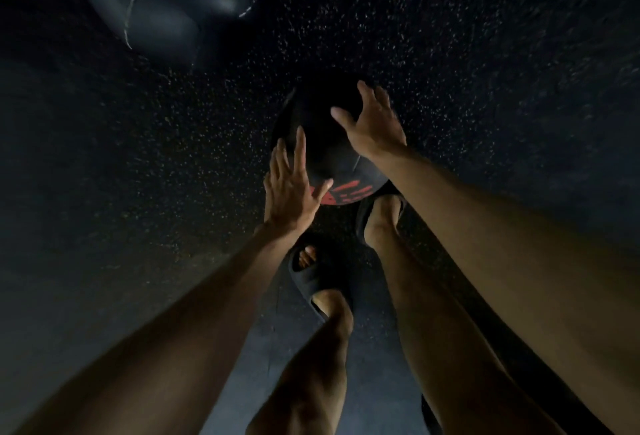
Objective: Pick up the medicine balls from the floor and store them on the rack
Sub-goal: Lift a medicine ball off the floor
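A black medicine ball [323, 144] with red print near its lower edge lies on the dark speckled floor, straight ahead of my feet. My left hand [291, 189] is spread with straight fingers at the ball's lower left side. My right hand [372, 123] is spread over the ball's upper right, fingers apart. Whether either palm touches the ball is unclear in the dim light. Neither hand grips anything.
Dark rounded equipment [166, 9], blurred, stands on the floor at the upper left. My feet in black open-toed slides [315, 275] stand just behind the ball. Speckled rubber floor [485, 71] stretches all around.
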Demonstrator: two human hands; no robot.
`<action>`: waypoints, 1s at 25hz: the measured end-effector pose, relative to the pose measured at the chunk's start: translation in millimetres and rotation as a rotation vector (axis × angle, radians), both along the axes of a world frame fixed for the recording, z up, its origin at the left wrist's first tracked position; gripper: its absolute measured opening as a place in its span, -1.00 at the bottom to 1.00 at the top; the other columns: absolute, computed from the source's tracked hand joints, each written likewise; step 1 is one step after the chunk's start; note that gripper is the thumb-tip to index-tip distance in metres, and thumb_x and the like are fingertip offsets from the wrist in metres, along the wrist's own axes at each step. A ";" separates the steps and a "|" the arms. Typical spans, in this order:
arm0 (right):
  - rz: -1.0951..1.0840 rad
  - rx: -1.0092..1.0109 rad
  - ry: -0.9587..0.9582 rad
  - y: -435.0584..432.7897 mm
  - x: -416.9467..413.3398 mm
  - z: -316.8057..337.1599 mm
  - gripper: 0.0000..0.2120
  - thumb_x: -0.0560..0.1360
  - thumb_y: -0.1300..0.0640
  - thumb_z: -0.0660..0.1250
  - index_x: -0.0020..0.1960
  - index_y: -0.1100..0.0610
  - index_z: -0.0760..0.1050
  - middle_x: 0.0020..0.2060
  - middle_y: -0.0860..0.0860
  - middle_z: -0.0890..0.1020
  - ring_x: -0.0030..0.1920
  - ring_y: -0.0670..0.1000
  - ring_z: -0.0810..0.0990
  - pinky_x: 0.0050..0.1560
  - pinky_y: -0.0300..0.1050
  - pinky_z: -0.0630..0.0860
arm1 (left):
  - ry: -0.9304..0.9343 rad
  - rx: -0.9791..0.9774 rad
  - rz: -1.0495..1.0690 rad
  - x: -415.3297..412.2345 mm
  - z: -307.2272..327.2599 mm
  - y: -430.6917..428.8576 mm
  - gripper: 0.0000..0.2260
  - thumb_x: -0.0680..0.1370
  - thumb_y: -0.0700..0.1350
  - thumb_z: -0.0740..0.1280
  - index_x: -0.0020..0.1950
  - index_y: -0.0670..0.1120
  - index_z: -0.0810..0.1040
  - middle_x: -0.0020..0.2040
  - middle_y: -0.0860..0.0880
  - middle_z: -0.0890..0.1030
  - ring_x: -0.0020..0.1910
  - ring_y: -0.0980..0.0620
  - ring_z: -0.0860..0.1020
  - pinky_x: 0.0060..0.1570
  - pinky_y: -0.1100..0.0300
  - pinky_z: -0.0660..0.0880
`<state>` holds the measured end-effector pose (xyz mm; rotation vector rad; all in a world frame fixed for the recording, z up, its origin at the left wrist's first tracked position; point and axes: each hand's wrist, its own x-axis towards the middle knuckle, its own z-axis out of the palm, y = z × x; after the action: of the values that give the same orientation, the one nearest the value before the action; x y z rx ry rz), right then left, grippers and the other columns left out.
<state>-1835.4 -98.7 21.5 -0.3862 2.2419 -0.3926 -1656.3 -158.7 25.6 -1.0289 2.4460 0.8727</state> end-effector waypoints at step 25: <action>0.056 -0.231 0.157 -52.2 -163.6 -3.1 -0.33 0.60 -0.09 0.27 0.62 -0.02 0.08 0.58 0.17 0.13 0.54 0.23 0.18 0.44 0.27 0.37 | 0.018 -0.155 0.144 -249.3 -2.1 -112.8 -0.34 0.59 0.19 0.28 0.62 0.17 0.05 0.59 -0.22 0.12 0.54 -0.23 0.18 0.34 -0.21 0.35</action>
<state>-1998.9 -150.9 18.4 -0.6186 2.3375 -0.6128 -1905.6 -271.5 23.5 -1.2709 2.5118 0.7480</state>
